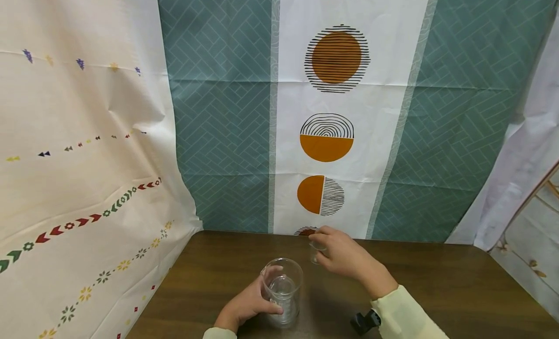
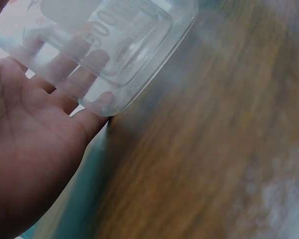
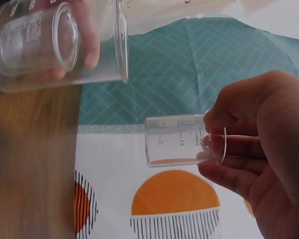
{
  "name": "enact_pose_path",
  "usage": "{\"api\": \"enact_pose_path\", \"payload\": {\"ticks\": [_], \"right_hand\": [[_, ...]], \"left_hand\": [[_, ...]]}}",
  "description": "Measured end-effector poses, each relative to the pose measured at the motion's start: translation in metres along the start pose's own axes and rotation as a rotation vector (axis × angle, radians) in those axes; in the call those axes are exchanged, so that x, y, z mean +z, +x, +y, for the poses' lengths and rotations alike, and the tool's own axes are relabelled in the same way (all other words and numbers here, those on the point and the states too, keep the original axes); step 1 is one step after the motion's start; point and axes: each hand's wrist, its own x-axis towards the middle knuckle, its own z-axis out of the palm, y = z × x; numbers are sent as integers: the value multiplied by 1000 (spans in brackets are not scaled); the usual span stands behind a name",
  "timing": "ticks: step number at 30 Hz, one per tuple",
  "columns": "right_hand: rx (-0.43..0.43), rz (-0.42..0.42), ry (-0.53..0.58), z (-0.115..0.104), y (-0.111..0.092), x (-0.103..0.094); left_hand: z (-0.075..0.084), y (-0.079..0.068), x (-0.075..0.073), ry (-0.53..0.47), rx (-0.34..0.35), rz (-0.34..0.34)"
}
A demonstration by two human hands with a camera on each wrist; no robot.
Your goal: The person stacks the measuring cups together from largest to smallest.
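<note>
My left hand (image 1: 249, 302) grips a large clear glass beaker (image 1: 293, 307), its fingers and thumb curled round the side. Inside it sits a smaller glass beaker (image 3: 32, 42), seen through the wall in the right wrist view. Part of a volume marking on the large beaker (image 2: 161, 59) shows in the left wrist view. Above the table, to the right of the large beaker and farther back, my right hand (image 1: 342, 251) pinches a tiny graduated beaker (image 3: 171, 142) near its rim. This tiny beaker is see-through and shows no contents.
Both hands work over a brown wooden table (image 1: 218, 261). Behind its far edge hangs a teal and white patterned cloth (image 1: 222, 135), with a cream cloth (image 1: 87, 183) along the left. A small black device (image 1: 366, 322) is at the right sleeve.
</note>
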Motion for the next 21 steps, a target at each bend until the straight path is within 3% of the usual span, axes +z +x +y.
{"api": "enact_pose_path", "payload": {"ticks": [21], "right_hand": [[-85,25,28,-28,11,-2]], "left_hand": [[-5,2,-1,-29,0,-14]]}}
